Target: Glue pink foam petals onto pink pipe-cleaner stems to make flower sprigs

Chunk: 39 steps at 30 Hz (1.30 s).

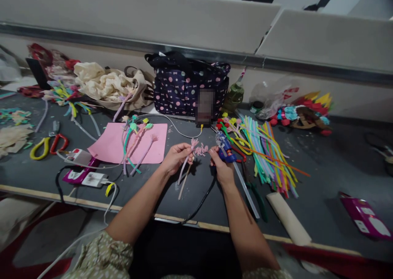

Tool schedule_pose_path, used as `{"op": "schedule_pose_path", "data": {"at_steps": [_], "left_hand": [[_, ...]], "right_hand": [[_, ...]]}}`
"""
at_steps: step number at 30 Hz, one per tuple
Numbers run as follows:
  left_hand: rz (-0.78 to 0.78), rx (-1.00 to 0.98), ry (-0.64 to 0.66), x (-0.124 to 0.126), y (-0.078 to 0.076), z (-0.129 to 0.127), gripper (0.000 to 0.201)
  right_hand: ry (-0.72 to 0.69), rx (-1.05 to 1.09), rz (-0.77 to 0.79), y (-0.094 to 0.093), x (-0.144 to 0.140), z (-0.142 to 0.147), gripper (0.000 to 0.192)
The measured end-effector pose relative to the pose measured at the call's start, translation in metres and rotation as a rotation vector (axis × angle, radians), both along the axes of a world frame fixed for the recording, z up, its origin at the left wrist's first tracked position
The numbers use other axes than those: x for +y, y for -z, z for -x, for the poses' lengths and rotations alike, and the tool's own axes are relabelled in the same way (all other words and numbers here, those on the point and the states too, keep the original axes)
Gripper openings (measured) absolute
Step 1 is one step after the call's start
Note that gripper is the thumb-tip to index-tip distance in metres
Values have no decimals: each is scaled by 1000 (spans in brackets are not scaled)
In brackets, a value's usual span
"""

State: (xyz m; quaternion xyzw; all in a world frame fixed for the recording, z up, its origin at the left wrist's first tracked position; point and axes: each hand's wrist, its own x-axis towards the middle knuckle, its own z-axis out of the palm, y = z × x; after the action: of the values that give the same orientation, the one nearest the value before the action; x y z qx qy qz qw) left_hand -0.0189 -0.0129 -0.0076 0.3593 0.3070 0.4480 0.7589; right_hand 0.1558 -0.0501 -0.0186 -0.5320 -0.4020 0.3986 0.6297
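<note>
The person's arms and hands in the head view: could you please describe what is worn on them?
Both forearms are bare from above the elbow to the fingertips. The left hand and right hand wear no gloves, and no rings, watch or bracelet can be made out. Short sleeves of a pale olive fabric with small white dots show at the bottom edge of the picture.

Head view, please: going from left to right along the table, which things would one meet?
Yellow and red scissors → pink paper sheet → left hand → right hand with glue gun → pipe cleaner bundle → magenta box.
</note>
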Motion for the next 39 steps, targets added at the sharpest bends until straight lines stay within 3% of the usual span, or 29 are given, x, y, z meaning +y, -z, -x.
{"op": "schedule_pose_path", "data": {"at_steps": [10,14,23,31,39], "left_hand": [[5,1,10,2,-2,0,31],[6,-4,0,2,-1,-1,32],[35,5,-178,7,3,0,33],[74,-46,-192,9,5,2,33],[79,-23,-163,8,5,3,31]], "right_hand": [[16,17,54,5,0,0,40],[19,49,92,-2,-2,3,40],[-182,-40,96,-14,-9,12,50],[-288,-54,127,-11,-14,16,43],[-285,-119,106,-5,-12,15,37]]}}
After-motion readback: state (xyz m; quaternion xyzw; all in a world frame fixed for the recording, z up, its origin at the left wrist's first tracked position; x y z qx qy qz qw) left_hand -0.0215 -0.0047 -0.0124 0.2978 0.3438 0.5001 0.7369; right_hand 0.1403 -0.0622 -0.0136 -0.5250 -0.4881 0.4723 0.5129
